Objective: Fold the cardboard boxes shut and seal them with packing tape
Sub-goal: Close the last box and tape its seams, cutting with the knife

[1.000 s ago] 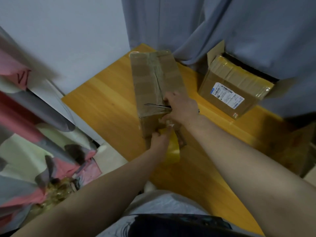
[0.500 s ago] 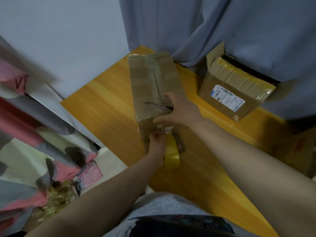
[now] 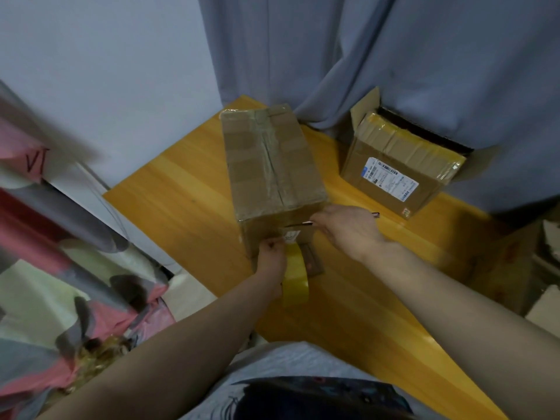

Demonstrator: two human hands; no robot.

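Note:
A tall closed cardboard box (image 3: 272, 165) stands on the wooden table (image 3: 181, 201), its top seam covered with clear tape. My left hand (image 3: 271, 256) grips a yellowish roll of packing tape (image 3: 295, 277) against the box's near face, and a strip runs up from the roll onto the cardboard. My right hand (image 3: 348, 231) holds thin scissors (image 3: 304, 224) at the box's lower near corner, with the tip pointing at that strip. A second cardboard box (image 3: 391, 174) with a white shipping label sits at the back right, flaps standing up.
Grey curtains (image 3: 394, 56) hang behind the table and drape over the second box. A patterned pink and grey fabric (image 3: 45, 237) lies at the left, beside the table's edge. Stacked items (image 3: 545, 253) sit at the far right.
My right hand has slid off the box's top edge, down and to the right, bringing the scissors level with the tape strip. My left hand stays on the roll.

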